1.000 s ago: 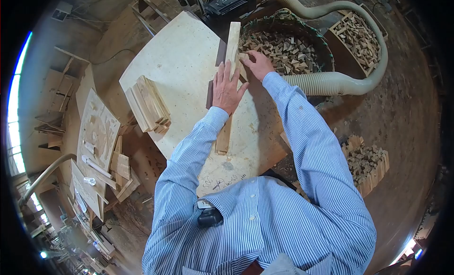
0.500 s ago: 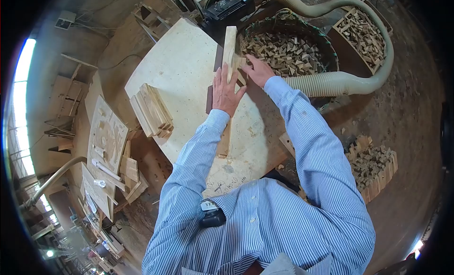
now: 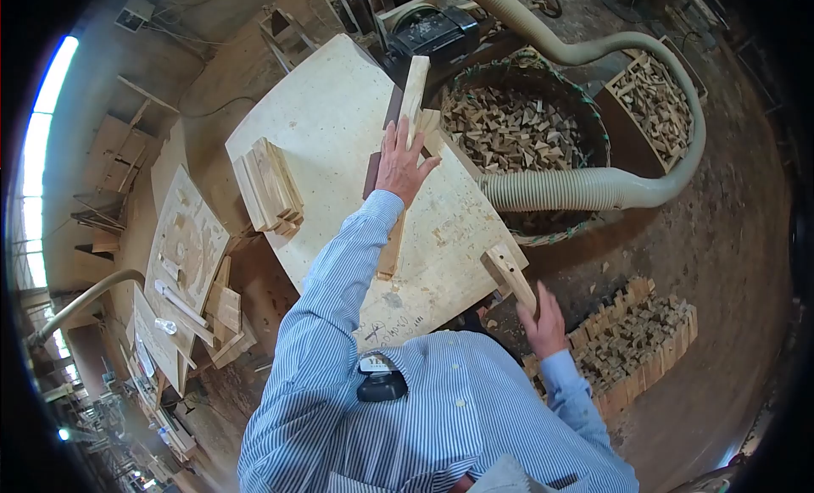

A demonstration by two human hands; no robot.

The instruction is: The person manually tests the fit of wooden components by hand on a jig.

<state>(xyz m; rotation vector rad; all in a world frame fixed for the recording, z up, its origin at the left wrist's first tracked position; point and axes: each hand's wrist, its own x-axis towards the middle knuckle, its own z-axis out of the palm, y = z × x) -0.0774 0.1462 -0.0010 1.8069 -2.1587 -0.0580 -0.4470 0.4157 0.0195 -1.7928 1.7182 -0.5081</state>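
Observation:
My left hand [image 3: 401,169] lies with fingers spread on a light wooden strip [image 3: 415,86] on the pale board tabletop [image 3: 331,94]. Under and beside it runs a dark brown wooden bar [image 3: 372,172], and a small wood block [image 3: 431,121] sits just right of the fingertips. A longer wooden piece [image 3: 392,247] extends toward me from beneath the palm. At the table's near right corner, my right hand [image 3: 545,325] is closed round the end of a wooden handle [image 3: 510,277] with dark holes in it.
Several wooden strips [image 3: 270,188] are stacked on the left of the table. A wicker basket [image 3: 604,128] of offcuts stands to the right, crossed by a ribbed hose [image 3: 585,189]. A black motor [image 3: 432,31] sits behind; piled small blocks [image 3: 632,345] lie at the lower right.
My right hand has left the small block beside the strip and come back toward me to the wooden handle. My left hand stays on the strip. The view has shifted slightly.

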